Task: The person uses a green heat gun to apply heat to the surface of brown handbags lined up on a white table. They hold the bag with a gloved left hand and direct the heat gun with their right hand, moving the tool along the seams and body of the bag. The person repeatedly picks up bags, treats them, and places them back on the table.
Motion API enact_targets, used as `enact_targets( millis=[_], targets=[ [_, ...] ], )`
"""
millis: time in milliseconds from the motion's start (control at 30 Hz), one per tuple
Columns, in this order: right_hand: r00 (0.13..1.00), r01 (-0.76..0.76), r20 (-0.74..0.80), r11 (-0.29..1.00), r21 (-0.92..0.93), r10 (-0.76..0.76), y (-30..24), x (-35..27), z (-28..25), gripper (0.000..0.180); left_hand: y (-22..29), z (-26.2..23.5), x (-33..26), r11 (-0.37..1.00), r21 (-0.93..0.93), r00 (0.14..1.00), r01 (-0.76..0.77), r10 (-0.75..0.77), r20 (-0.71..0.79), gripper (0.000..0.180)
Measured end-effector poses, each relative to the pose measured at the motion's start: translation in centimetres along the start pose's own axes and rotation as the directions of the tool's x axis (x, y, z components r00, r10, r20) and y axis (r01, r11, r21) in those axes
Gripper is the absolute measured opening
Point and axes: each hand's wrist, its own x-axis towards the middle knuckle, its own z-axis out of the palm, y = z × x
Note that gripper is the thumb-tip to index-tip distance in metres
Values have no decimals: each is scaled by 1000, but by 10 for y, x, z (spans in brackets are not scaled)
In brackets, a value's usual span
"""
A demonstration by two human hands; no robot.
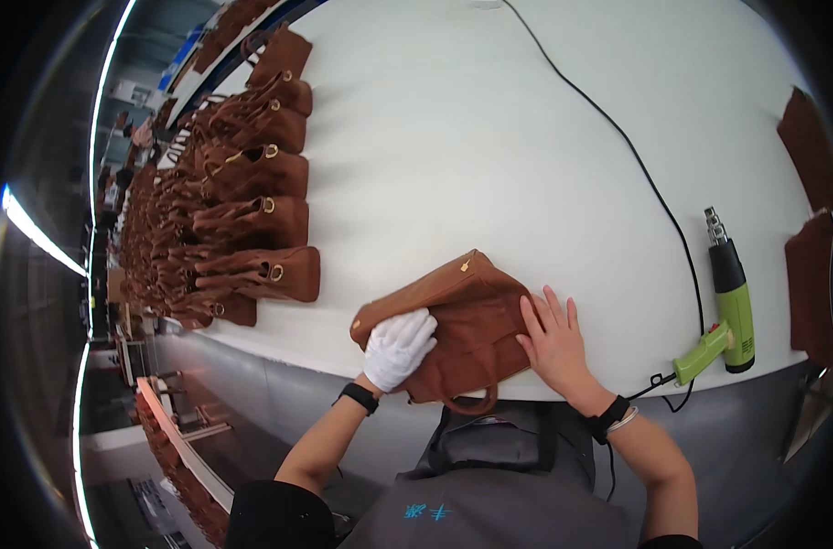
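A row of finished-looking brown bags (252, 220) is lying lined up along the left part of the white table (489, 137), running from the upper left of the frame down toward the middle left, so a good share of the batch seems to be already dealt with; the one being handled now is the brown suede handbag (467, 320) lying on its side at the lower centre of the frame, right at the near edge of the table, its handle loop hanging over the edge toward the person. At the right rim of the frame more brown pieces (811, 210) are lying, which may be waiting their turn, though I cannot tell what they are. The left hand (398, 348), wearing a white glove, is resting on the left end of the handbag with its fingers curled loosely over the leather, pressing on it rather than gripping it. The right hand (552, 334), bare, is lying flat and spread open on the right side of the handbag, palm down, fingers pointing toward the upper part of the frame, holding nothing. A green heat gun (732, 316) is lying untouched on the table at the lower right, apart from the right hand, with its black cord (618, 137) trailing up across the table to the top of the frame
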Motion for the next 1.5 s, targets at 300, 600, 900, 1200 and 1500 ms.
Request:
enact_targets(
  millis=[300, 600, 900, 1200, 1500],
  targets=[
    [933, 349, -68, 934, -75, -354, -50, 152, -38, 49, -17, 41, 62, 934, -347, 978, 87, -146, -149, 20],
    [920, -48, 391, 981, 186, -29, -12, 192, -27, 33, 33, 40, 15, 578, -506, 602, 641, -787, -136, 67],
    [976, 210, 61, 978, 13, -210, -65, 132, -22, 55, 15, 41, 60, 693, -384, 653, 610, -714, -253, 59],
    [941, 326, 151, 932, -160, -304, -33, 211, 39, 70, -8, 58, 39, 843, -306, 843, 442, -507, -179, 63],
    [942, 329, 16, 934, 136, -334, -9, 194, 53, 67, 41, 56, 54, 777, -473, 815, 415, -549, -185, 63]
  ],
)
